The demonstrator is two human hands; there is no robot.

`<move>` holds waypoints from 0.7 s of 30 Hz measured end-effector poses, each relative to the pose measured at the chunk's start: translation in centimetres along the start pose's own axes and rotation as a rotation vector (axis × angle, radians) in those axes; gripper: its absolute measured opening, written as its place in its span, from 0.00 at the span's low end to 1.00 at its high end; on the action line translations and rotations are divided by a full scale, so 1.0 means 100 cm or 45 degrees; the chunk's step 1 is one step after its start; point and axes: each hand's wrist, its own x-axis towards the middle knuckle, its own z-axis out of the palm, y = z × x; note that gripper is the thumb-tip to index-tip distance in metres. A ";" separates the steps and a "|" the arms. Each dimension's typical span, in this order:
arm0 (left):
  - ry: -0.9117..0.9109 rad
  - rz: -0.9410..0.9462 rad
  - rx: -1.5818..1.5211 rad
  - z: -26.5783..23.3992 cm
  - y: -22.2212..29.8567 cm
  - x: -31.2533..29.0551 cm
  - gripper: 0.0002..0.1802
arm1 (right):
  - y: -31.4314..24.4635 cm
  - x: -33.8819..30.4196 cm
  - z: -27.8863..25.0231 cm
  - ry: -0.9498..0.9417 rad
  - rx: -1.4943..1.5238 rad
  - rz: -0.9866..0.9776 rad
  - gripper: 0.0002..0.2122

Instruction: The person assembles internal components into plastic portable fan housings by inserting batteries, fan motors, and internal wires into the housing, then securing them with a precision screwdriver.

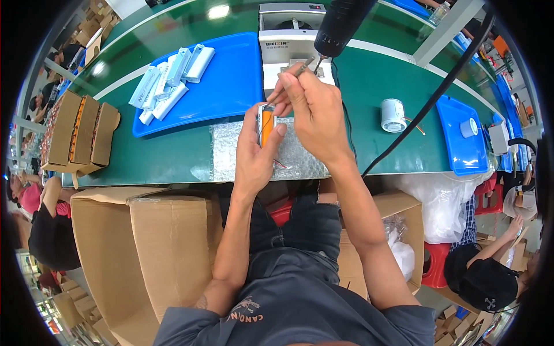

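Left hand (253, 151), mid-frame, fingers closed round orange-white case (266, 126). Right hand (316, 112): fingers pinch slim tool (300, 70). Blue tray (231, 86) upper left.

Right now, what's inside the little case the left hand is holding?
An orange part shows inside the case. What lies underneath it is covered, and the left hand hides some of the case's sides.

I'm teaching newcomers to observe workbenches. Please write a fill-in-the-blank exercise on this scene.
1. The left hand holds an open casing; the broad part inside is coloured ____.
2. The large tray bearing light-blue cartons is coloured ____.
3. The tabletop is coloured ____.
4. In the picture, the larger white cylinder lies to the ____ of the right hand.
Missing words: orange; blue; green; right.
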 end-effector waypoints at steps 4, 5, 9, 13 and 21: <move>-0.028 -0.046 -0.030 -0.001 0.002 -0.001 0.25 | -0.001 0.003 -0.002 -0.009 0.002 0.010 0.11; -0.029 -0.046 -0.028 -0.001 0.002 0.000 0.25 | -0.001 0.003 -0.003 -0.011 0.005 0.020 0.11; -0.015 0.016 -0.010 0.001 0.003 0.000 0.26 | -0.001 0.005 -0.005 -0.020 0.019 0.038 0.12; -0.021 0.095 0.074 -0.002 -0.005 0.002 0.27 | -0.001 0.003 -0.004 -0.016 0.040 0.049 0.11; -0.021 -0.090 -0.177 -0.004 -0.001 0.003 0.24 | 0.009 -0.012 -0.019 -0.089 -0.281 -0.316 0.05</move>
